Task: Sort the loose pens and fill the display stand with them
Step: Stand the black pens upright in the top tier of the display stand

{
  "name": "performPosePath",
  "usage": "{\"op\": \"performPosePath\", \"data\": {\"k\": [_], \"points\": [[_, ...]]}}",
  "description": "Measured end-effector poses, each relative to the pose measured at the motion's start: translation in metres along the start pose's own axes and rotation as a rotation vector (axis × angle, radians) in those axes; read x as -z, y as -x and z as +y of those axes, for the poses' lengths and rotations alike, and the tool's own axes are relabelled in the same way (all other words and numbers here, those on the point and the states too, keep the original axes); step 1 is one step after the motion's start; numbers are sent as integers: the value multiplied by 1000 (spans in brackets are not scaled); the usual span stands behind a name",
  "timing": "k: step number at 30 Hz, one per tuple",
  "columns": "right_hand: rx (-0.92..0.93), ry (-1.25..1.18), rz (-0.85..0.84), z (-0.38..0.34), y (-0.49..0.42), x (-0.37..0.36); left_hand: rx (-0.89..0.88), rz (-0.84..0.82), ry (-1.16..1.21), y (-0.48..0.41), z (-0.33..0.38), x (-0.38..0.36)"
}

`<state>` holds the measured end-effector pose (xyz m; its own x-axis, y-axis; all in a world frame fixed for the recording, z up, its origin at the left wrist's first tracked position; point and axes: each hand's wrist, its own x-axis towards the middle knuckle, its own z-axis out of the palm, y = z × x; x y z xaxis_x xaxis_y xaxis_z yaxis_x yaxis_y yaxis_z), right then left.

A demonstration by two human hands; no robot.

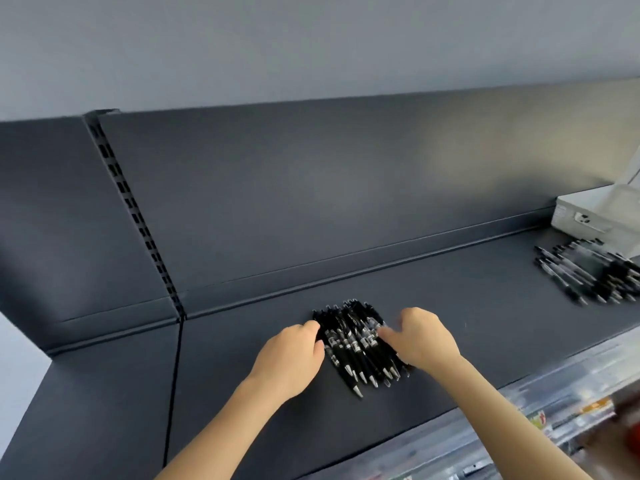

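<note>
On the dark grey shelf (242,393), just toward 6 o'clock from centre: a bundle of black pens (353,341), lying side by side and overlapping, silver tips toward 5 o'clock, clicker ends toward 12. My left grip (291,355) is at the bundle's 9 o'clock edge, fingers curled in and thumb closed against the outermost pens, holding that side. My right grip (420,341) lies over the bundle's 3 o'clock side, fingers bent and touching the barrels; it is blurred, so I cannot tell whether it has actually closed on any pen. Second heap of pens (588,271) at 3 o'clock on the same shelf, well apart from the bundle, also blurred. White box (581,216) just beyond that heap, toward 2 o'clock, against the back panel (311,188). Slotted upright (138,216) at 9 o'clock.
</note>
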<state>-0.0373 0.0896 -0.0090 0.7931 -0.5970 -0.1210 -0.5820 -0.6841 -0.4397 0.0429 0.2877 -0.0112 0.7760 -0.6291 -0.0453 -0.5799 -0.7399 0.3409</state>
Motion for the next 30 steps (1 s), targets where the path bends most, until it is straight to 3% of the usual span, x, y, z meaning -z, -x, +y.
{"op": "performPosePath", "data": {"k": [9, 19, 22, 30], "points": [[211, -71, -227, 18, -49, 3, 366, 50, 99, -26, 49, -17], [198, -162, -374, 14, -57, 2, 701, 4, 250, -40, 64, -24], [160, -272, -428, 15, -54, -1, 740, 10, 406, -40, 60, -25], [133, -364, -472, 21, -52, -4, 754, -7, 456, -40, 55, -25]]}}
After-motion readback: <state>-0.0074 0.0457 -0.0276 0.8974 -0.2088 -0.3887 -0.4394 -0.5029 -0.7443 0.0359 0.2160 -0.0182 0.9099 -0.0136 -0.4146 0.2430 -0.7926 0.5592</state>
